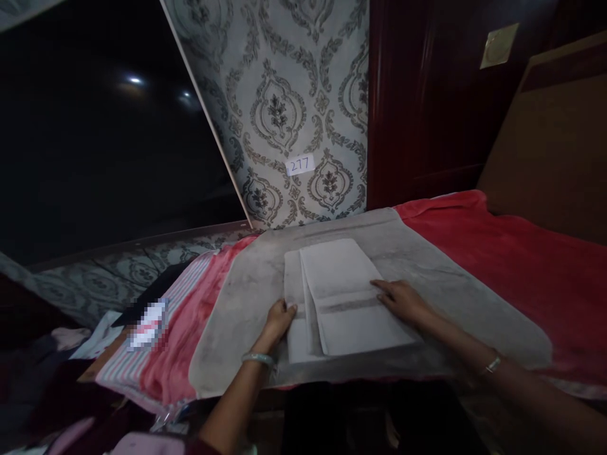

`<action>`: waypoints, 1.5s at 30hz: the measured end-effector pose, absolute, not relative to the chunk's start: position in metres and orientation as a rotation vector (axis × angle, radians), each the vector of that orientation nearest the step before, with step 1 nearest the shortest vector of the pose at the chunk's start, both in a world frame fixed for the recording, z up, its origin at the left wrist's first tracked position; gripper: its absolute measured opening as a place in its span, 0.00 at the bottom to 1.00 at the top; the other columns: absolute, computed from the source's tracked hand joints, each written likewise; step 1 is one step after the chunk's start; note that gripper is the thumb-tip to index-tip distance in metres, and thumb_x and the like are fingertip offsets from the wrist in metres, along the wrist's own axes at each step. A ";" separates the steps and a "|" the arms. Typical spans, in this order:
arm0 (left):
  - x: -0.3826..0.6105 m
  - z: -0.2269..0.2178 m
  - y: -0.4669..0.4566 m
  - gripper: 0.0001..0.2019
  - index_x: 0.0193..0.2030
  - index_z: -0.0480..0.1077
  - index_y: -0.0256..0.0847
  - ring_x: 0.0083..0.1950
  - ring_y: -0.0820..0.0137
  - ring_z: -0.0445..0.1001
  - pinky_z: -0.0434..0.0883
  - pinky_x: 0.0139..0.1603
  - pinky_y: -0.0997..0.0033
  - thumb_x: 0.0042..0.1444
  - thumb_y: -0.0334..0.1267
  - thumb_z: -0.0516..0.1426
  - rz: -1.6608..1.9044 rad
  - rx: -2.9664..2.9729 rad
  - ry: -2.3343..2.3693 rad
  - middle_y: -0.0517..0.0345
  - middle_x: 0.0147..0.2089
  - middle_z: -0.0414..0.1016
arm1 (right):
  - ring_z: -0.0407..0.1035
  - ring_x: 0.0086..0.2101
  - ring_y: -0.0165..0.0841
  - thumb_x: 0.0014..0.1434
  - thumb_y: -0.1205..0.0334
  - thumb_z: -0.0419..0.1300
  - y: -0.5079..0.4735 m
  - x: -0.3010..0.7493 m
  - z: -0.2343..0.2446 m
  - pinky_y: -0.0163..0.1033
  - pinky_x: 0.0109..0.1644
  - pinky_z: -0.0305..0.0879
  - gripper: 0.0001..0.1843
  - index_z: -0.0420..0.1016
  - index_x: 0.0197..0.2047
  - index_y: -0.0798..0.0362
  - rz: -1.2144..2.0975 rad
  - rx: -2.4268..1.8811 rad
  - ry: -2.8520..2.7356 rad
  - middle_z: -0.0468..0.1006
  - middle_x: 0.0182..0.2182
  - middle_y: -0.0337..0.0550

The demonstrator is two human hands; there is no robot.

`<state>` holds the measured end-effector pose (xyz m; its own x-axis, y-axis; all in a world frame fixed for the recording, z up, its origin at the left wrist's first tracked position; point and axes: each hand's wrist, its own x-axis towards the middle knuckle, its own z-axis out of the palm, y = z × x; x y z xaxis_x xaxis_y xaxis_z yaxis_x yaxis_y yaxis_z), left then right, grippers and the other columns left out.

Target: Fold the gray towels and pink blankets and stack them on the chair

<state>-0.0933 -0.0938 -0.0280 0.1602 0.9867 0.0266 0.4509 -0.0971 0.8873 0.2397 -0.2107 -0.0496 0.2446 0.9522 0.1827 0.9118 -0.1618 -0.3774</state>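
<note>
A red plush blanket (pixel 516 272) flanks a grey, round-cornered fabric mat (pixel 241 303), likely a smooth base for the folded white cloth with a grey band (pixel 346 272) atop it; the left hand (pixel 279 322) pinches one edge, the right hand (pixel 404 301) rests unclenched opposite, seemingly steadying layers.

At my twelve o'clock I have a white cloth (pixel 339 268) lying flat, folded into a layered oblong. A grey band (pixel 353 306) crosses its top layer toward three o'clock; lower layers jut out at nine o'clock, edges slightly parted.
</note>
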 end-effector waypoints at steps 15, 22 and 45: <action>-0.008 -0.034 -0.137 0.39 0.77 0.48 0.35 0.80 0.54 0.35 0.42 0.77 0.42 0.66 0.58 0.43 0.150 2.714 1.218 0.42 0.80 0.39 | 0.42 0.72 0.49 0.71 0.54 0.44 -0.112 0.176 -0.047 0.66 0.70 0.44 0.31 0.56 0.75 0.44 -0.067 -2.031 -2.063 0.49 0.74 0.45; 0.006 -0.022 -0.109 0.36 0.76 0.49 0.33 0.79 0.52 0.40 0.45 0.76 0.38 0.67 0.53 0.42 0.153 2.690 1.297 0.39 0.79 0.42 | 0.44 0.71 0.45 0.72 0.52 0.42 -0.082 0.196 -0.035 0.65 0.70 0.45 0.29 0.58 0.74 0.41 0.108 -1.999 -2.112 0.51 0.73 0.43; 0.019 -0.003 0.032 0.35 0.76 0.50 0.40 0.79 0.51 0.43 0.49 0.73 0.35 0.67 0.55 0.42 0.117 2.520 1.682 0.41 0.78 0.46 | 0.44 0.70 0.56 0.71 0.48 0.45 -0.055 0.189 -0.045 0.69 0.68 0.47 0.29 0.60 0.73 0.39 -0.012 -2.224 -1.767 0.54 0.73 0.38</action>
